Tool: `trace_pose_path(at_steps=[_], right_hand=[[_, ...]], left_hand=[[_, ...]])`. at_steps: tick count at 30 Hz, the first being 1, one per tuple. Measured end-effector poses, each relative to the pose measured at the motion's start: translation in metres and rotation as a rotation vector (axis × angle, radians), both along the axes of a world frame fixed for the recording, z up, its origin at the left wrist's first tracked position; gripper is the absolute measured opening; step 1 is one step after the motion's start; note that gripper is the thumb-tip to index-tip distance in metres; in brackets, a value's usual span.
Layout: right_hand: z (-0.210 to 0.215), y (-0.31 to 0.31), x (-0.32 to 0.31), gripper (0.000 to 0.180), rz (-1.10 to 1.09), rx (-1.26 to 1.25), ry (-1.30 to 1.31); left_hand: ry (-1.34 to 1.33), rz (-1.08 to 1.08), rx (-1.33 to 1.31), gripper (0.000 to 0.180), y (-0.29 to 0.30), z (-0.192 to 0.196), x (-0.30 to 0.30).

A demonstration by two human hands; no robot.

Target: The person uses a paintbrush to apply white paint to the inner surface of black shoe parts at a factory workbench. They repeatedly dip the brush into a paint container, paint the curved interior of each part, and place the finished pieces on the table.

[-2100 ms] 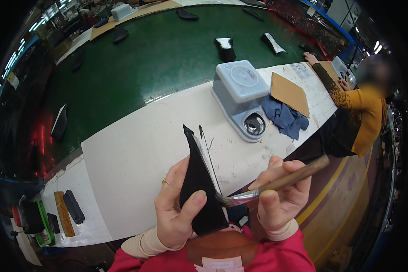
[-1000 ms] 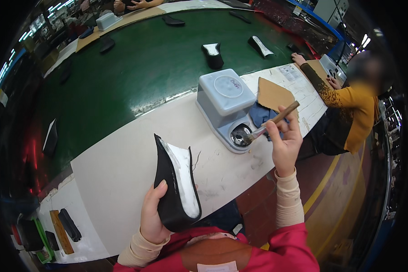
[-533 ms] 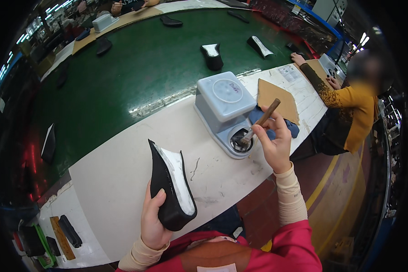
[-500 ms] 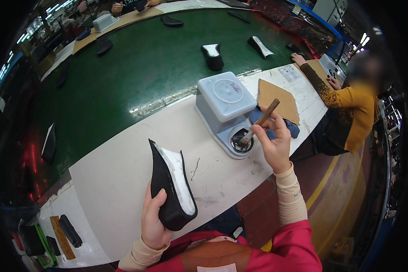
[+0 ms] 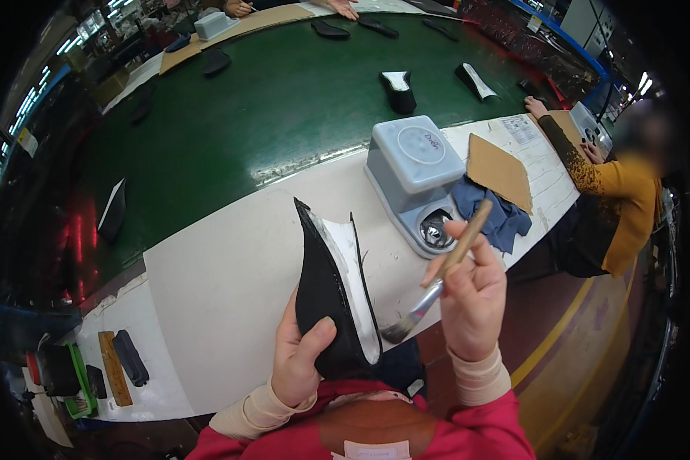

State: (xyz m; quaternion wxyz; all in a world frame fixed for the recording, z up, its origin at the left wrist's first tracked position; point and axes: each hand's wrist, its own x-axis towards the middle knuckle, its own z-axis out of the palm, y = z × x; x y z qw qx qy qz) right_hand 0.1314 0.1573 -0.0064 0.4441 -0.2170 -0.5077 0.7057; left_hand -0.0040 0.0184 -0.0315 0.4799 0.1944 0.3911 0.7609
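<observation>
My left hand [image 5: 299,356] grips a black wedge-shaped shoe sole [image 5: 323,284] with a white top face, its thumb pressed on the black side. The sole is held up on end above the white work surface [image 5: 222,307], its thin tip pointing away from me. In my right hand [image 5: 475,307] is a paintbrush [image 5: 468,241] with a wooden handle and metal ferrule, dark bristles pointing down toward the sole's thick end. Whether the bristles touch the sole I cannot tell. Beyond stands a grey-blue plastic dispenser [image 5: 418,157] with a round cup [image 5: 437,228] of dark, shiny liquid.
Cardboard [image 5: 500,172] and a blue cloth [image 5: 506,222] lie right of the dispenser. Several soles, one wedge sole [image 5: 399,93] among them, rest on the green surface [image 5: 284,100]. A co-worker in yellow [image 5: 629,215] sits at right. A wooden bar [image 5: 115,368] lies at lower left.
The brush has left the dispenser's cup and come back toward the sole. My left hand has raised and turned the sole slightly. Across the green surface, another person's hand and one more sole now show.
</observation>
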Motion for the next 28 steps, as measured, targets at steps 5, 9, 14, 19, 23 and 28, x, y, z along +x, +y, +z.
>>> trace_pose_path(at_steps=[5, 9, 14, 19, 23, 28], right_hand=[[0.011, -0.012, -0.014, 0.046, 0.109, -0.012, 0.052], [0.011, -0.022, -0.015, 0.048, -0.051, 0.093, 0.093], [0.007, -0.028, -0.012, 0.052, -0.266, 0.416, 0.135], [0.004, -0.033, -0.012, 0.051, -0.2, 0.434, 0.163], [0.004, -0.037, -0.015, 0.051, -0.198, 0.403, 0.18], [0.006, -0.036, -0.015, 0.051, -0.154, 0.448, 0.157]], left_hand=[[0.024, 0.006, 0.041, 0.056, -0.01, 0.006, 0.005], [0.101, -0.014, 0.075, 0.059, -0.015, 0.008, 0.008], [0.154, 0.005, 0.105, 0.061, -0.016, 0.014, 0.012], [0.256, 0.089, 0.085, 0.06, -0.013, 0.017, 0.014], [0.347, 0.146, 0.073, 0.059, -0.014, 0.019, 0.013], [0.459, 0.202, 0.016, 0.061, -0.014, 0.022, 0.008]])
